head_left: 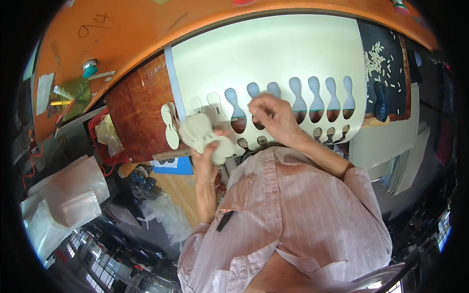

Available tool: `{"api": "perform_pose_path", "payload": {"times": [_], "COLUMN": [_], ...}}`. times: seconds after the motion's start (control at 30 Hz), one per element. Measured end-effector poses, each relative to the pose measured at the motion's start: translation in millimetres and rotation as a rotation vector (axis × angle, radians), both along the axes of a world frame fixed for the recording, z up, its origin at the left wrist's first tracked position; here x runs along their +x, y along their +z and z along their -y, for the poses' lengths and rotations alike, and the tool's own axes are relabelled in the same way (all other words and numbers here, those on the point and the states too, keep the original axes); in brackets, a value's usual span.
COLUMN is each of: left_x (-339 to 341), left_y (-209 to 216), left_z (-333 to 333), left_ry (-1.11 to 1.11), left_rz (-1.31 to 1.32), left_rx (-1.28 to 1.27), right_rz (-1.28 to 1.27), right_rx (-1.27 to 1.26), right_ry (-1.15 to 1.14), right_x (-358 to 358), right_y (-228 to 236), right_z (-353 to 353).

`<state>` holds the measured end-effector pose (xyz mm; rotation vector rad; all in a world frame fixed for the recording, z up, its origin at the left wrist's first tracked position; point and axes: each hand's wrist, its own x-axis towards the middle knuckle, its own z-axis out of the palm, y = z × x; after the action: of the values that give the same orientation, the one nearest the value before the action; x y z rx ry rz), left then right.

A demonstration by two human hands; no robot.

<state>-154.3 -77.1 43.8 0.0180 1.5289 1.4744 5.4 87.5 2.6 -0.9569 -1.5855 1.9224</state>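
In my left hand (206,158) is a stack of cream sole-shaped pieces (196,131), blurred by motion, with my fingers closed round its narrow middle. My right hand (273,117) hovers over or rests on a large cream sheet (273,49); its fingers are curled together, and what they hold, if anything, is hidden. Sole-shaped holes (315,97) run in a row along the sheet's near part, showing blue-grey and brown beneath. Two cut pieces (214,102) still lie in their outlines at the row's left end. My right hand covers part of the row.
Left of the sheet, a fanned stack of sole-shaped pieces (169,124) lies on the brown board (137,97). An orange machine beam (141,24) spans the far side, with a green button (90,68). Small white slugs (376,61) lie scattered on a dark board at right.
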Motion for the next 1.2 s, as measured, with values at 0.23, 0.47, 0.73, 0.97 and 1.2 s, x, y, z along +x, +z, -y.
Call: {"api": "perform_pose_path", "payload": {"times": [0.23,0.47,0.73,0.97,1.2], "left_x": [-30,-15,-23,-55,-50], "left_y": [-12,-33,-35,-17,-32], "left_z": [-4,-31,-28,3,-16], "left_ry": [-0.087,-0.309,-0.319,0.117,-0.171], "left_rz": [-0.53,-0.983,-0.866,-0.584,-0.975], "left_rx": [-0.221,-0.334,-0.31,-0.142,-0.412], "right_rz": [0.068,0.046,-0.07,0.051,0.018], "right_rx": [0.395,-0.51,-0.702,0.037,-0.634], "right_ry": [0.558,0.289,0.38,0.298,0.335], "right_x": [14,-37,-32,-25,-83], "right_y": [6,-24,-24,5,-36], "right_z": [23,41,29,41,61]}}
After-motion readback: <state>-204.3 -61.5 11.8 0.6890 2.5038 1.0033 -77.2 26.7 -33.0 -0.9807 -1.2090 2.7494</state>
